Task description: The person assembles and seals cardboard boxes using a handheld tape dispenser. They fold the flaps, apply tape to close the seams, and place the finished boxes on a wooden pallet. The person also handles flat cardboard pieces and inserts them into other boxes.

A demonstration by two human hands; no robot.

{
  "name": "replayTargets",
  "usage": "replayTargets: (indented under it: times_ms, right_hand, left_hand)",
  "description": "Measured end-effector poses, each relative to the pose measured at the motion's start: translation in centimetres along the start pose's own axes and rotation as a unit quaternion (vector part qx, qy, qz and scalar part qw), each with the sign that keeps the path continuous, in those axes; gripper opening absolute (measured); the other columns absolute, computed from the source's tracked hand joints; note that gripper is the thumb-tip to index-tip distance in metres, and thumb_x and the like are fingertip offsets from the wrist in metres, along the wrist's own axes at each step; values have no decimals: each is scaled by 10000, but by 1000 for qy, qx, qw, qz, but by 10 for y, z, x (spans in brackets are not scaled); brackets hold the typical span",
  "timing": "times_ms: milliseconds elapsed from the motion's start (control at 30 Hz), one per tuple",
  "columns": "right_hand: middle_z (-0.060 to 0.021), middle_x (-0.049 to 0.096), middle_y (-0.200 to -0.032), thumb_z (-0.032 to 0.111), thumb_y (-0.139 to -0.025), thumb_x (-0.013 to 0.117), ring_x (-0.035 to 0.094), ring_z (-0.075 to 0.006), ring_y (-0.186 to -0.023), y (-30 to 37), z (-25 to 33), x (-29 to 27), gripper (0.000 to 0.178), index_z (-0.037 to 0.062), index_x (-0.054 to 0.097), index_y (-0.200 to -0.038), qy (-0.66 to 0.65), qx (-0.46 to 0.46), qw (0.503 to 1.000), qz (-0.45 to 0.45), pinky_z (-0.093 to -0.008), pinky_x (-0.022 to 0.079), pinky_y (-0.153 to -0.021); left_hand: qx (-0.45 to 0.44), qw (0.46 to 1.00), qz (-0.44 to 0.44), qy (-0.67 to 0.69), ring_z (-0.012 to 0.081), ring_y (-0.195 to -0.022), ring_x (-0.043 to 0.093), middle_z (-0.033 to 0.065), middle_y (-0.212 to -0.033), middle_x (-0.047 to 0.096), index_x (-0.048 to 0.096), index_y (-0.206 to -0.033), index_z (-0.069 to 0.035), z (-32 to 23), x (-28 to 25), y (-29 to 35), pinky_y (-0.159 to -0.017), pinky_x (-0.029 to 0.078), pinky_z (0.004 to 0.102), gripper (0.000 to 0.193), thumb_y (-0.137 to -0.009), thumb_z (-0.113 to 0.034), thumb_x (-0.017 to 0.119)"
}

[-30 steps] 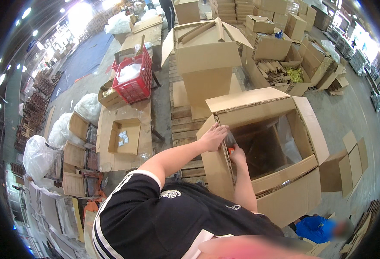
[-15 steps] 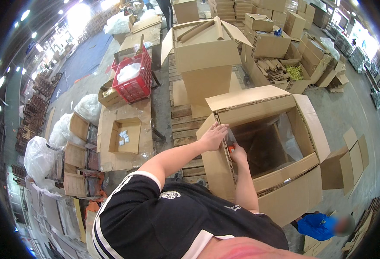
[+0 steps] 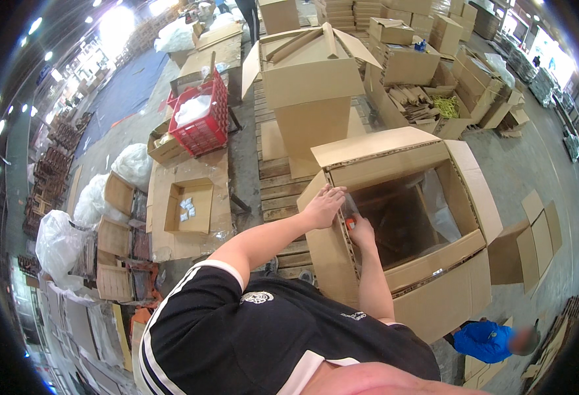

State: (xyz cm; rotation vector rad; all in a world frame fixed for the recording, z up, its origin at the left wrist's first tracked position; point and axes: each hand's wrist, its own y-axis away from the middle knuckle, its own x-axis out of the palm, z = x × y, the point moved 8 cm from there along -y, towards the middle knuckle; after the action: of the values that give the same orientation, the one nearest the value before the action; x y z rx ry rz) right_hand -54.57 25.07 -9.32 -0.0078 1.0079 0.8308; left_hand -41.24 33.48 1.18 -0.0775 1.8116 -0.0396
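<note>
In front of me stands a large open cardboard box (image 3: pixel 444 296) with its flaps folded outward. Inside lie a dark brown panel-like thing (image 3: pixel 391 220) and clear plastic film (image 3: pixel 439 217). My left hand (image 3: pixel 325 208) grips the box's left edge near the far left corner, its fingers curled over the cardboard. Just inside that edge, my right hand (image 3: pixel 362 233) is closed around a small orange tool (image 3: pixel 351 223); most of it is hidden by the fingers, so I cannot tell its kind. A strip of clear film shows between the two hands.
Beyond is a taller open carton (image 3: pixel 312 82) on wooden pallets (image 3: pixel 277 191). To the left, a table holds a red plastic crate (image 3: pixel 204 122) and a shallow carton (image 3: pixel 191 227) with small white packets. At lower right, a person in blue (image 3: pixel 483 342) is near the box.
My right hand, with the orange tool, has shifted very slightly toward the box's far left corner. My left hand stays on the edge. The whole view has drifted a little.
</note>
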Motion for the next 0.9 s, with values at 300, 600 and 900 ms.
replayTargets:
  times_ms: [300, 600, 900]
  right_hand:
    - [-238, 695, -1322, 222, -755, 859, 666, -432, -1252, 9, 7, -18, 732, 135, 654, -1451, -82, -8, 992, -94, -492, 546, -1078]
    - [-231, 728, -1290, 148, -765, 830, 677, -422, -1238, 9, 12, -20, 663, 108, 671, -1407, -126, -64, 983, -121, -477, 554, -1066]
    - [-240, 726, -1306, 156, -778, 821, 675, -420, -1250, 11, 12, -20, 643, 83, 675, -1400, -121, -63, 984, -113, -469, 545, -1087]
  left_hand:
    - [3, 1000, 4, -8, 288, -1608, 334, 144, -1603, 484, 568, -1415, 11, -2, 3, 1, -1352, 216, 554, 584, -834, 28, 628]
    - [-1, 1000, -5, -19, 287, -1605, 342, 141, -1605, 484, 561, -1427, 9, -2, 5, 3, -1346, 221, 559, 565, -864, 8, 607]
    - [-1, 1000, 0, -6, 284, -1612, 327, 138, -1619, 469, 554, -1440, 0, -6, 0, 4, -1350, 213, 556, 598, -847, 18, 633]
